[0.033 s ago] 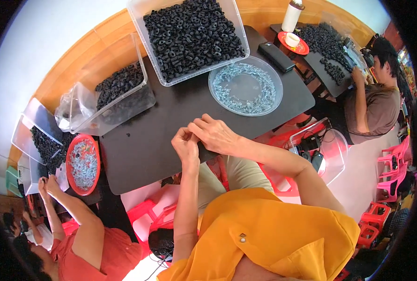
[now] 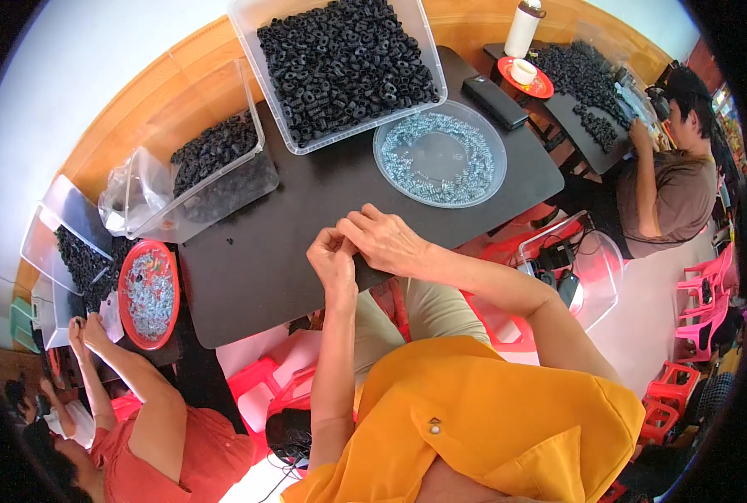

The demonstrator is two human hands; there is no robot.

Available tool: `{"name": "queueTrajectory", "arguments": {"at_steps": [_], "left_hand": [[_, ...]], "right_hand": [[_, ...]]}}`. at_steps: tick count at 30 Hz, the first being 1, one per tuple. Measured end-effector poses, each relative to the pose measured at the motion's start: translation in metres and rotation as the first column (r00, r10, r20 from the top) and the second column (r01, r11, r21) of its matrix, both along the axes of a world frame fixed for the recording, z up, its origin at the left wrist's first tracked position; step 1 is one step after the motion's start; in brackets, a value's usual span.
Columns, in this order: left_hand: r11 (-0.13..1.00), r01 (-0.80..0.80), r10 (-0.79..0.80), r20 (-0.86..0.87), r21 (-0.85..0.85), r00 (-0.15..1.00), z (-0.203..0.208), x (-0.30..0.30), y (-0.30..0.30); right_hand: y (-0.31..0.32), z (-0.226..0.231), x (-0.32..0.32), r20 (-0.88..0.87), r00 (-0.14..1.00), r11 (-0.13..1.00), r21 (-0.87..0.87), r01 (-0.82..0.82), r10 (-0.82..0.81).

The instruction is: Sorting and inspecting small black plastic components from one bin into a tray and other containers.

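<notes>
My left hand (image 2: 333, 261) and my right hand (image 2: 387, 241) meet over the near part of the dark table (image 2: 264, 285). The fingers of both are curled and pressed together at the tips; whatever they pinch is hidden. Beyond my right hand lies a round clear plastic lid (image 2: 440, 155) with many small metal springs spread in a ring. A large clear bin (image 2: 369, 124) full of small black ribbed plastic parts stands at the far edge. To the left, another clear bin (image 2: 214, 216) tilts on its side with more black parts in it. One tiny black piece (image 2: 230, 241) sits alone on the tabletop.
A black oblong case (image 2: 495, 102) rests by the lid. At left, a co-worker in red (image 2: 172, 444) works beside a red tray (image 2: 174, 289) of small pale pieces. Another person (image 2: 667, 184) sits at the right-hand table. A clear box (image 2: 600, 268) with devices stands low at my right.
</notes>
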State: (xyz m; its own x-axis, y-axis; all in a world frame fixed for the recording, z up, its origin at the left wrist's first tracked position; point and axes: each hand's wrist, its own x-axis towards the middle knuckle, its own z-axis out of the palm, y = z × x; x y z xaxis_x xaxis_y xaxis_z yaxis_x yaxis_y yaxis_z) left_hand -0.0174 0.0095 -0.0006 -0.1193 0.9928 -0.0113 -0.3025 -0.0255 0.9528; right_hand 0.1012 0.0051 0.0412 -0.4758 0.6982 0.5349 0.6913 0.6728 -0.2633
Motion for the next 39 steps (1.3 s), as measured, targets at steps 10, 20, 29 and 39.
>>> {"name": "queueTrajectory", "arguments": {"at_steps": [10,20,29,39], "left_hand": [[0.999,0.030,-0.033,0.158,0.018,0.987,-0.004,-0.006,-0.001],[0.990,0.137,-0.133,0.116,-0.033,0.984,-0.002,-0.010,0.004],[0.937,-0.169,0.212,-0.115,0.305,0.970,0.077,-0.049,0.035],[0.579,-0.065,0.809,-0.564,0.812,0.165,0.143,-0.122,0.147]], "right_hand": [[-0.002,0.003,-0.007,0.037,0.999,0.999,0.037,-0.005,0.003],[-0.005,-0.003,-0.003,0.067,0.998,0.996,0.083,0.014,-0.020],[-0.025,0.017,0.033,-0.082,0.959,0.963,-0.010,0.270,-0.270],[-0.030,0.010,0.107,-0.263,0.851,0.881,0.008,0.472,-0.454]]}}
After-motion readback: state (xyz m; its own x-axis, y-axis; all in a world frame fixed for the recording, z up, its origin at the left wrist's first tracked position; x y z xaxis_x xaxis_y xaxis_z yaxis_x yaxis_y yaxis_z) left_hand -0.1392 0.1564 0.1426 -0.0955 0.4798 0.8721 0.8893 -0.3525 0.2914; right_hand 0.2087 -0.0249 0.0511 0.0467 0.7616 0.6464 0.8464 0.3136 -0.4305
